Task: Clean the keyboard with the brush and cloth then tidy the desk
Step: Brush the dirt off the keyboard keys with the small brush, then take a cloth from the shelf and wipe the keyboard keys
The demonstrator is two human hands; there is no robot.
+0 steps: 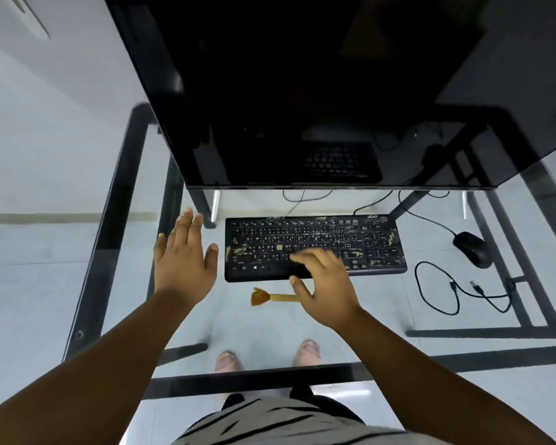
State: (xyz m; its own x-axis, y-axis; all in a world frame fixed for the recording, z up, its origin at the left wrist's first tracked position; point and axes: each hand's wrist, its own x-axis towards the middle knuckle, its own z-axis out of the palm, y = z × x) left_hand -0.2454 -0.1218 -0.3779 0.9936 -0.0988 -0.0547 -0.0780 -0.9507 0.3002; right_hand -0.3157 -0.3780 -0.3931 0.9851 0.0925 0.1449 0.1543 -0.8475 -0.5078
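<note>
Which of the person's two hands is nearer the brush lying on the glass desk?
The right hand: it hovers just above the brush handle, whereas the left hand is spread open, well off to the keyboard's left.

A glass-topped desk (116,194) with a black frame carries a large dark monitor (302,91) at the far side, a dusty black keyboard (350,232) before it, a brush (270,297) nearer, and a mouse (472,248) and looped cable (437,290) at right.

— What is seen around the monitor (302,91)?
— A glass desk top (206,322) on a black frame (109,226) is seen beneath it; a pale tiled floor (29,284) is visible through the glass.
— And to the left of the monitor?
— A plain white wall (45,123) is seen there, met by a skirting strip (61,217) lower down. Soft, even light is reflected off the floor.
</note>
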